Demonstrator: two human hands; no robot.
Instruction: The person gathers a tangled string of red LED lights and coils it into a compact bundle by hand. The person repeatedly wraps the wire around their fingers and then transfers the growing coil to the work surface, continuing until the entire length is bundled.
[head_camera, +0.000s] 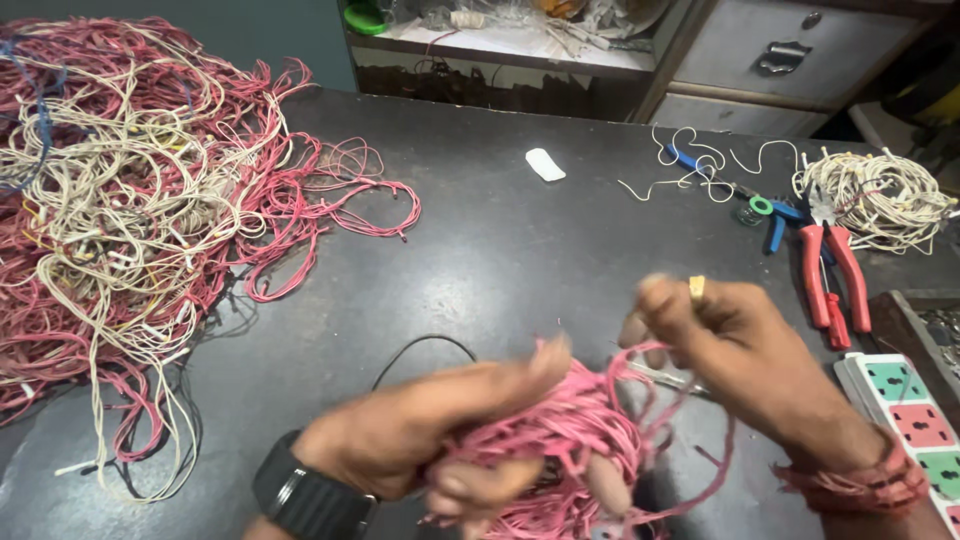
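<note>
Closest to me, the left hand (440, 425) is clamped around a pink wire bundle (575, 440) above the dark bench (480, 250); the right hand (735, 350) pinches its strands. Beyond lie red pliers (835, 275) and a large tangled wire heap (130, 210).

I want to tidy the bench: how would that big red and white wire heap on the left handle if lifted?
The wire heap would likely sag floppily, since its thin strands loop loosely. It probably comes up as one snagging clump, being tangled. Stray loops trail over the table and would drag.
</note>
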